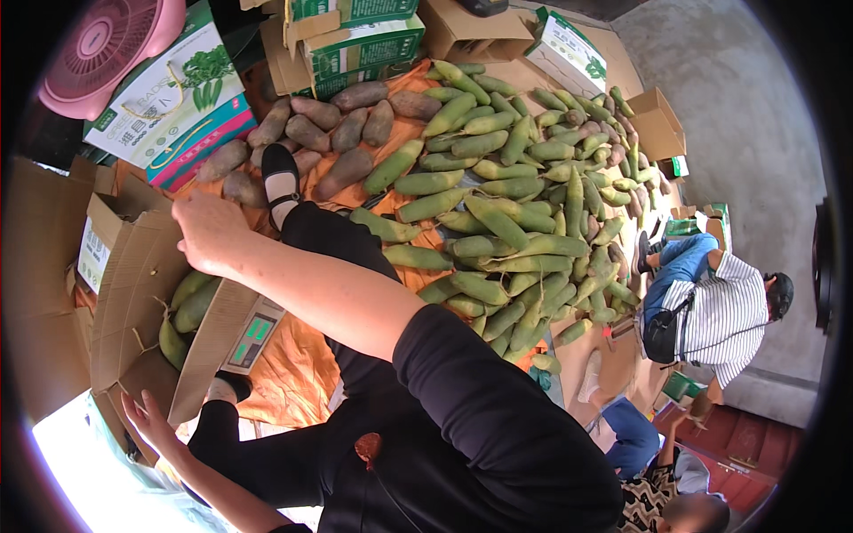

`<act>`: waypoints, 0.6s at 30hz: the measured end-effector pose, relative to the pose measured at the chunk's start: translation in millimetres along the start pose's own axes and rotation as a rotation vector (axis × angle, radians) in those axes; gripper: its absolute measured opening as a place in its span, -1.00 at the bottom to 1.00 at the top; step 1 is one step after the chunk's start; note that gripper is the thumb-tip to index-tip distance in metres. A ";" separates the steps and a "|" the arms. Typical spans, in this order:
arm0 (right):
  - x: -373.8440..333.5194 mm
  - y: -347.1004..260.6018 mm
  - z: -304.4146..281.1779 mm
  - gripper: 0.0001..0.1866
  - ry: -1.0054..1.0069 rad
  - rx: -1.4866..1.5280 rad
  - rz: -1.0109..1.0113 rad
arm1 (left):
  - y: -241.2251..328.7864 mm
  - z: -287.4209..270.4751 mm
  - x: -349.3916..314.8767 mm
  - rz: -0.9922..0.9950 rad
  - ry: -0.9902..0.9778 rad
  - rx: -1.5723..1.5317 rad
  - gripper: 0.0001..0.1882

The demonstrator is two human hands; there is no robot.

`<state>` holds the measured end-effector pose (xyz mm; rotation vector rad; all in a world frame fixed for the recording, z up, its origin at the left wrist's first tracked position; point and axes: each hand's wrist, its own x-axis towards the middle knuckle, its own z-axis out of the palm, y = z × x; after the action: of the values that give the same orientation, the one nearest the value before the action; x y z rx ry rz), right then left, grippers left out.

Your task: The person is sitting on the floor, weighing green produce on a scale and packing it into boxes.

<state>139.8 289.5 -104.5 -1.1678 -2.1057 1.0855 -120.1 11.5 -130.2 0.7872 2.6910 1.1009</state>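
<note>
An opened cardboard box [133, 275] stands at the left with several green radishes [191, 306] inside, stems still on. My right hand [211, 235] is closed above the box's upper edge; whatever its fingers hold, if anything, is hidden. At the box's lower side my left hand [151, 425] has its fingers apart, close to a raised flap [209, 355]. Beside the box is a scale [253, 336] with a lit green display, partly covered by the flap.
A large heap of green radishes [524, 213] spreads across orange cloth [293, 373]. Purplish-brown radishes [311, 133] lie beyond my foot. Printed cartons [355, 58], a gift box [173, 93] and a pink fan [102, 44] stand at the back. Two people [715, 311] work at the right.
</note>
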 end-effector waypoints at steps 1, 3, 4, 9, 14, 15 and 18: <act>1.2 1.8 -2.5 -0.67 -0.021 -0.028 0.065 | -8.1 -5.3 10.9 0.009 -0.055 0.041 -0.34; 1.0 5.5 -4.1 -0.65 -0.024 -0.102 0.125 | -3.0 -7.5 21.1 -0.041 -0.177 0.317 -0.33; 1.4 8.8 -6.8 -0.63 -0.100 -0.108 0.133 | 5.5 -9.6 26.4 -0.072 -0.242 0.487 -0.34; 9.7 26.2 18.9 -0.65 -0.243 -0.332 0.141 | -2.9 -12.1 50.9 -0.130 -0.367 0.394 -0.53; 20.8 26.1 23.6 -0.54 -0.397 -0.571 0.232 | -11.6 -12.6 65.1 -0.206 -0.557 0.513 -0.63; 18.6 17.3 23.9 -0.51 -0.372 -0.623 0.195 | -9.1 -13.9 55.5 -0.235 -0.537 0.417 -0.62; 25.1 9.1 29.4 -0.54 -0.396 -0.715 0.284 | -10.2 -16.0 64.5 -0.361 -0.692 0.575 -0.59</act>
<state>109.9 302.0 -127.4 -1.7272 -2.8336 0.7196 -184.4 28.6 -120.7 0.5592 2.3718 -0.0558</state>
